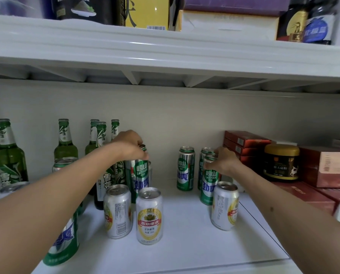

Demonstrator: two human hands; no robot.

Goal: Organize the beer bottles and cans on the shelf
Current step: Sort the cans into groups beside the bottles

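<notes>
My left hand (130, 144) grips the top of a tall green can (139, 175) that stands mid-shelf behind two short silver cans (149, 215). My right hand (225, 160) grips the top of another tall green can (209, 181), beside a third silver can (224, 205). Two more green cans (185, 169) stand behind it, one partly hidden. Several green glass bottles (65, 140) line the back left. A green can (63, 242) at the front left is partly hidden by my left forearm.
Red boxes (244, 144) and a black jar with a gold lid (281, 163) crowd the right end of the white shelf (185, 244). The upper shelf (165, 54) hangs low overhead, loaded with boxes and jars.
</notes>
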